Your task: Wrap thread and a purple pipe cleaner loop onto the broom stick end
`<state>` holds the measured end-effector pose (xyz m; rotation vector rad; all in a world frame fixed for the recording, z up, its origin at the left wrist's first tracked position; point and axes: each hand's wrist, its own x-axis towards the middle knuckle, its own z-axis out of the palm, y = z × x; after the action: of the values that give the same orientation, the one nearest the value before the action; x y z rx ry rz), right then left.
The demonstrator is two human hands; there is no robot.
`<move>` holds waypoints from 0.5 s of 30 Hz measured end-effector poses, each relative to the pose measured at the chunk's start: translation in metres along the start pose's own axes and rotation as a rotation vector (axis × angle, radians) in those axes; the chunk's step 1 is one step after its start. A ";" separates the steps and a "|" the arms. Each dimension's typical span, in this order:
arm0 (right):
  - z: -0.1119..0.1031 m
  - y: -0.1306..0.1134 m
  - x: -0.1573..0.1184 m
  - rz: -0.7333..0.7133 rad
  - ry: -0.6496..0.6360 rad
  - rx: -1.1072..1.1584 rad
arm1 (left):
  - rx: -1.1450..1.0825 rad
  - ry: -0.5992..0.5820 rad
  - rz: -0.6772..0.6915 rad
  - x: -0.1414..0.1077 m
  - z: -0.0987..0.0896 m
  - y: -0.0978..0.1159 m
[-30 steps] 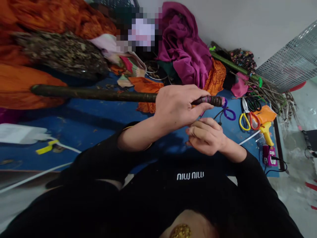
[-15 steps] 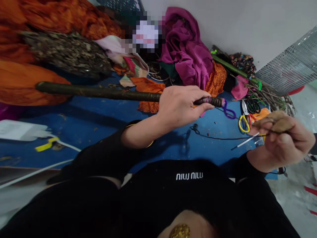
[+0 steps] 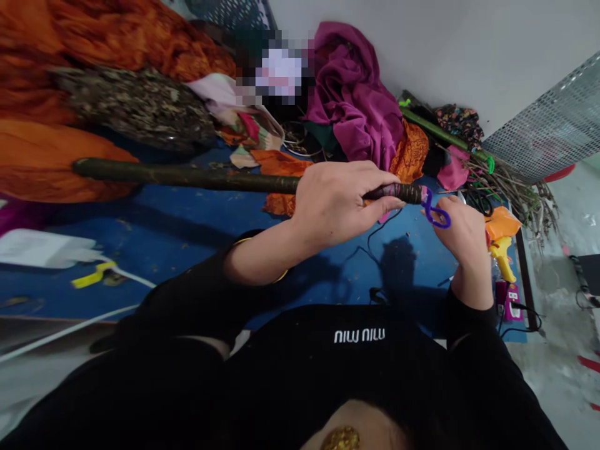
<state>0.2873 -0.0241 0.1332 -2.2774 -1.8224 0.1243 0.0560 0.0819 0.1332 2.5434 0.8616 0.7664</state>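
My left hand (image 3: 337,203) is wrapped around a long dark green-brown stick (image 3: 201,178), held level above the blue table. Toward its right end the stick has dark wrapping (image 3: 407,192) with pinkish bits. A purple fuzzy wire loop (image 3: 440,219) sticks out from that end. Beside the loop is my right hand (image 3: 462,231), back toward me, fingers curled. Its fingertips are turned away, so what they hold cannot be made out. Below the stick, a thin dark cord (image 3: 370,240) trails over the table.
Orange cloth (image 3: 107,37), a heap of dry brown leaves (image 3: 135,106) and magenta cloth (image 3: 351,94) lie at the back. Twigs (image 3: 520,181) lie right, near a yellow glue gun (image 3: 504,257) and a purple power socket (image 3: 510,303). A white charger (image 3: 42,247) lies left.
My right hand has moved left, from the table's right side to the stick's end. The brown piece in its fingers and the scissors no longer show. My left hand keeps its hold.
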 end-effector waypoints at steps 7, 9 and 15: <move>0.048 -0.031 0.007 -0.305 -0.117 1.037 | 0.023 0.013 0.009 0.000 0.002 0.001; 0.047 -0.035 0.003 -0.280 -0.117 1.076 | 0.032 0.012 0.006 0.000 0.001 0.002; 0.025 -0.036 -0.030 -0.496 0.319 0.411 | 0.035 0.023 -0.016 0.001 -0.001 0.003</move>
<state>0.2414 -0.0425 0.1149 -1.4382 -1.9091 0.0420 0.0571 0.0803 0.1353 2.5594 0.9090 0.7834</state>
